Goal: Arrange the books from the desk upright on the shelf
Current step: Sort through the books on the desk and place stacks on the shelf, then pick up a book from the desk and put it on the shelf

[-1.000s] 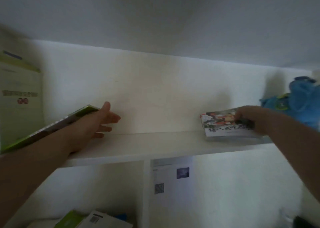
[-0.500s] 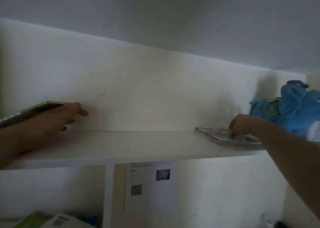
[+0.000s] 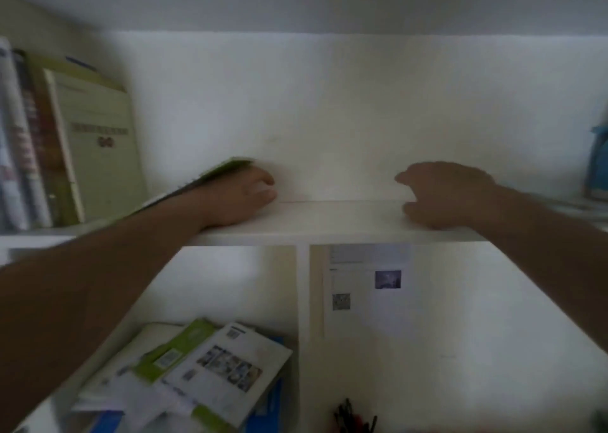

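Note:
My left hand (image 3: 240, 199) rests on the white shelf (image 3: 329, 235), fingers loosely curled. A thin green-covered book (image 3: 217, 174) leans tilted along the top of that hand and forearm; I see no finger wrapped round it. Holding nothing, my right hand (image 3: 450, 195) lies on the shelf board right of the middle with relaxed fingers. At the shelf's left end, a pale green book (image 3: 95, 149) and a few others (image 3: 19, 136) stand upright. A magazine (image 3: 579, 205) lies flat at the right end. Several more books (image 3: 204, 363) are piled on the desk below.
A blue plush toy (image 3: 597, 166) stands at the shelf's far right. Under the shelf, a white divider (image 3: 302, 284) separates two bays; a printed sheet (image 3: 368, 294) hangs in the right one. Dark pens (image 3: 355, 416) poke up at the bottom.
My right hand let go of the magazine, which now lies flat, and moved left along the shelf. My left hand's fingers curled, the green book still leaning on it. The view shifted.

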Motion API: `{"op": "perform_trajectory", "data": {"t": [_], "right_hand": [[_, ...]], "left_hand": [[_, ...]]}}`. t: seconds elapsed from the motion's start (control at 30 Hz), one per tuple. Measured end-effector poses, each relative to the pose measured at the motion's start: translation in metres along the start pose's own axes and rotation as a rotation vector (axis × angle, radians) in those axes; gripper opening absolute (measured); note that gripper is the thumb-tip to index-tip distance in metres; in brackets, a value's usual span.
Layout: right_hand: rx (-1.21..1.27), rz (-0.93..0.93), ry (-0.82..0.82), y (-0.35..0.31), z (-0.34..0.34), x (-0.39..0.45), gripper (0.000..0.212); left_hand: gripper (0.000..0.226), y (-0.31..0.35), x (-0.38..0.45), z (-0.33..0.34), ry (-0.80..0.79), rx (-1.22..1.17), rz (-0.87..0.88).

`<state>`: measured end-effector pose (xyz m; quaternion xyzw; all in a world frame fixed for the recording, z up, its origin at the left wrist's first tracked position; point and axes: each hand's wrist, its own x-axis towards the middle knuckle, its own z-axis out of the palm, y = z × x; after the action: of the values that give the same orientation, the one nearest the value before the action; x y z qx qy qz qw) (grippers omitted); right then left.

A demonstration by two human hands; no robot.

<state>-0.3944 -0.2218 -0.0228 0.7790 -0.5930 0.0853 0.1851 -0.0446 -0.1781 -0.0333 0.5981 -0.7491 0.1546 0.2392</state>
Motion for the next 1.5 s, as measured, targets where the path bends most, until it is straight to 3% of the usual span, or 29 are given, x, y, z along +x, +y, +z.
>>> {"op": "perform_trajectory", "data": {"t": [0.07, 0.13, 0.2, 0.3, 0.4, 0.47, 0.5, 0.57, 0.63, 0.7, 0.77, 0.87, 0.93, 1.0, 1.1, 1.23, 1.33, 1.5], "right_hand": [[0.312, -0.218, 0.025, -0.074, -0.013, -0.008, 0.060], [0.414, -0.350, 0.046, -0.137, -0.022, -0.007, 0.059], [0.454, -0.396, 0.061, -0.185, -0.028, 0.007, 0.049], [0.641, -0.387, -0.012, -0.235, -0.043, 0.025, 0.045], [0.955, -0.465, -0.080, -0.281, -0.054, 0.028, 0.037], [1.139, -0.528, -0.115, -0.311, -0.060, 0.023, 0.056], [1.138, -0.546, -0.144, -0.327, -0.064, 0.017, 0.070], [1.058, -0.614, -0.218, -0.356, -0.068, 0.010, 0.078], [1.060, -0.660, -0.299, -0.376, -0.067, 0.007, 0.082], [1.065, -0.671, -0.314, -0.389, -0.067, 0.010, 0.086], [1.012, -0.695, -0.302, -0.398, -0.067, 0.017, 0.099], [0.891, -0.633, -0.151, -0.409, -0.069, 0.023, 0.114], [0.982, -0.520, -0.103, -0.409, -0.064, 0.032, 0.083], [1.008, -0.476, -0.167, -0.402, -0.058, 0.043, 0.056], [0.911, -0.441, -0.147, -0.395, -0.048, 0.060, 0.067], [0.677, -0.533, 0.134, -0.420, -0.044, 0.060, 0.079], [0.692, -0.555, 0.217, -0.424, -0.041, 0.060, 0.066], [0.623, -0.533, 0.406, -0.416, -0.040, 0.050, 0.042]], "left_hand": [[0.038, -0.007, -0.001, 0.002, 0.004, 0.055, 0.005], [0.027, -0.012, -0.002, 0.000, 0.022, 0.097, 0.072], [0.022, -0.013, -0.002, -0.010, 0.046, 0.263, 0.166], [0.043, -0.024, 0.002, -0.047, 0.098, 0.592, 0.218], [0.053, -0.044, -0.002, -0.092, 0.149, 0.616, 0.127], [0.048, -0.063, -0.011, -0.117, 0.113, 0.584, -0.002], [0.044, -0.075, -0.018, -0.125, 0.041, 0.621, -0.079], [0.038, -0.102, -0.034, -0.132, -0.119, 0.736, -0.163], [0.040, -0.121, -0.045, -0.129, -0.176, 0.875, -0.111], [0.041, -0.128, -0.049, -0.128, -0.096, 0.878, -0.064], [0.040, -0.122, -0.050, -0.131, 0.048, 0.705, -0.074], [0.035, -0.109, -0.048, -0.139, 0.205, 0.474, -0.058], [0.032, -0.102, -0.048, -0.146, 0.275, 0.398, -0.014], [0.031, -0.099, -0.052, -0.152, 0.351, 0.370, 0.089], [0.033, -0.107, -0.064, -0.153, 0.385, 0.512, 0.265], [0.050, -0.146, -0.075, -0.141, 0.227, 0.939, 0.128], [0.052, -0.164, -0.079, -0.138, 0.183, 1.076, 0.200], [0.050, -0.166, -0.077, -0.136, 0.261, 0.971, 0.220]]}}
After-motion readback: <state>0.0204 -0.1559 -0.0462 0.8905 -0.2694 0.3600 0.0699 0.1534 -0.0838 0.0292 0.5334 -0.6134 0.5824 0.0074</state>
